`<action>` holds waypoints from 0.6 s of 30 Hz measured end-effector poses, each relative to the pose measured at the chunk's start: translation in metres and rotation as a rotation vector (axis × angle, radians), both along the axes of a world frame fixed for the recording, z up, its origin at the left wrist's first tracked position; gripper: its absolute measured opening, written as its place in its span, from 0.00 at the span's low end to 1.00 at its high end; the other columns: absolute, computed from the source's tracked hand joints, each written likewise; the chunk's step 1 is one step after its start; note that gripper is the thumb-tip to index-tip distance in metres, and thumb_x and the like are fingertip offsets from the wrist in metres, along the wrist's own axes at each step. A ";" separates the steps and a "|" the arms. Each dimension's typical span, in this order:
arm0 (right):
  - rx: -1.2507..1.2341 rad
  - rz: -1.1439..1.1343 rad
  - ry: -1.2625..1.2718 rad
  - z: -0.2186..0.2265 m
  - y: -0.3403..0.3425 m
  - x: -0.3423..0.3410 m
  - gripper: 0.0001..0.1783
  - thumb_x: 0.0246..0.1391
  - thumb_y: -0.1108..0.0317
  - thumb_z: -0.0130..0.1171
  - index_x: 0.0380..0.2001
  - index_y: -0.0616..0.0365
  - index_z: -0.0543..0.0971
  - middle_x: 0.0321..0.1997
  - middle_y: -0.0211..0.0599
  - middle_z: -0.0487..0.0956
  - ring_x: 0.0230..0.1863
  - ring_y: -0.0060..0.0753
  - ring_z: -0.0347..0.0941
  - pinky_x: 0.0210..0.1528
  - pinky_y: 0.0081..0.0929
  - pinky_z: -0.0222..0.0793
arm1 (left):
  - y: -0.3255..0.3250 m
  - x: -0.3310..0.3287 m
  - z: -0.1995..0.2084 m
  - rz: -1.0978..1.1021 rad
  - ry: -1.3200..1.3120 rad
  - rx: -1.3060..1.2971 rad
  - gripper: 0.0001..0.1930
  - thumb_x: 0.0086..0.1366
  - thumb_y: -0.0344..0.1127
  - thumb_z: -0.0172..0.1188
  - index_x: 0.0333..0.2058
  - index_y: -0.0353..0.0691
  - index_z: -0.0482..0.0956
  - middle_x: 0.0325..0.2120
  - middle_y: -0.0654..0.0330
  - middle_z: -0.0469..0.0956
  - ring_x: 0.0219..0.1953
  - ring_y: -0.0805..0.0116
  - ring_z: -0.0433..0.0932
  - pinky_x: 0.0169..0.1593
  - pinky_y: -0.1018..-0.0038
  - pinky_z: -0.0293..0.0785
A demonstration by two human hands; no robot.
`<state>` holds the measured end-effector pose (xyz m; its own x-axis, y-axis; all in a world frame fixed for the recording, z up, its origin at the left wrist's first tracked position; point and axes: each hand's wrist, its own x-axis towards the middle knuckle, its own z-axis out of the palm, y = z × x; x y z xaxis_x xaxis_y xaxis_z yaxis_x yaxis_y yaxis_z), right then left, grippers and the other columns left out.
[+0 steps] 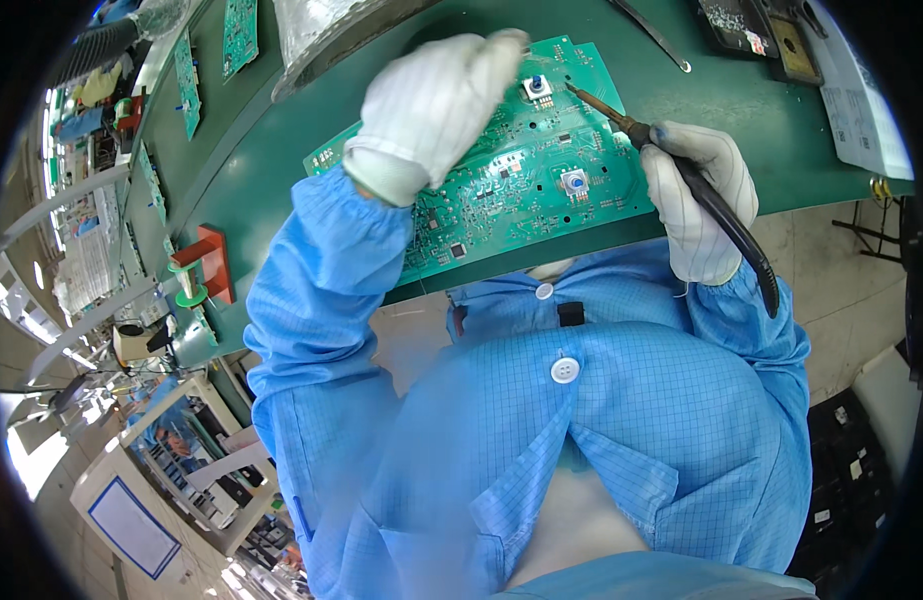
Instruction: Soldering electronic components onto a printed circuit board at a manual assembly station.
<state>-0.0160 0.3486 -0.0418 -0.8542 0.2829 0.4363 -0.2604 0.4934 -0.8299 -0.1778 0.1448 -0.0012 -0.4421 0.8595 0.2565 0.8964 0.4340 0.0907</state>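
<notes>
Right hand [701,195] grips the iron [719,208] pen-style, presumably for tip control; tip is just right of the upper knob [537,88], contact unclear. Left hand [431,105] lies over the board [501,215], fingers together, probably steadying it; can't tell if it pinches anything. Board sits near the bench [751,135] edge, likely for reach.
</notes>
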 end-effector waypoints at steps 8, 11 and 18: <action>0.291 0.037 0.184 0.024 -0.019 -0.008 0.13 0.42 0.78 0.70 0.32 0.59 0.79 0.27 0.41 0.82 0.24 0.38 0.80 0.29 0.29 0.76 | -0.025 0.012 0.000 0.281 -0.281 0.125 0.10 0.64 0.39 0.57 0.39 0.41 0.81 0.33 0.49 0.81 0.36 0.47 0.80 0.39 0.61 0.77; 0.394 0.119 0.274 0.021 -0.028 -0.020 0.15 0.39 0.80 0.71 0.33 0.61 0.78 0.25 0.41 0.81 0.21 0.38 0.79 0.25 0.29 0.75 | -0.020 0.017 -0.017 0.501 -0.294 0.136 0.12 0.64 0.44 0.58 0.30 0.41 0.79 0.26 0.49 0.80 0.30 0.46 0.80 0.34 0.59 0.77; 0.598 0.201 0.338 0.009 -0.036 -0.034 0.16 0.44 0.70 0.69 0.38 0.60 0.78 0.24 0.36 0.73 0.22 0.36 0.73 0.24 0.30 0.68 | -0.022 0.018 -0.029 0.408 -0.095 0.236 0.12 0.62 0.42 0.60 0.30 0.40 0.76 0.21 0.50 0.79 0.25 0.50 0.80 0.31 0.60 0.78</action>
